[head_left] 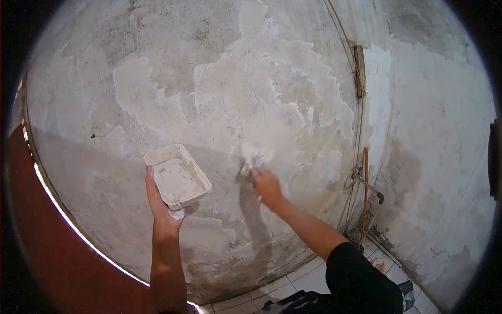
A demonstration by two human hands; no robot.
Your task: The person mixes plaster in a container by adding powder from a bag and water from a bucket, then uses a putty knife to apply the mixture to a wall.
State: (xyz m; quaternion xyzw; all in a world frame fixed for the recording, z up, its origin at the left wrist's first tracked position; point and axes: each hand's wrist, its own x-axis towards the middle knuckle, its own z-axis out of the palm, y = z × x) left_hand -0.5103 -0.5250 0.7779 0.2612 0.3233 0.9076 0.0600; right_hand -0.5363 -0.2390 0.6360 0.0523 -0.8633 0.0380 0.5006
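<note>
My left hand [163, 205] holds a shallow rectangular tub [179, 177] from below and from its left side. Pale paste coats the tub's inside and rim. To the right, my right hand [267, 188] is closed round a tool [253, 163] pressed near the wall; motion blurs the tool, and its exact shape cannot be made out. Around it the grey wall [219, 120] carries patches of lighter, smoother paste. A shadow of the arm falls on the wall under the tool.
Pipes [368, 188] and a wooden piece [360, 71] run along the wall near the right corner. White floor tiles [272, 293] show at the bottom. A dark red surface [63, 246] lies at the left, edged by bright light.
</note>
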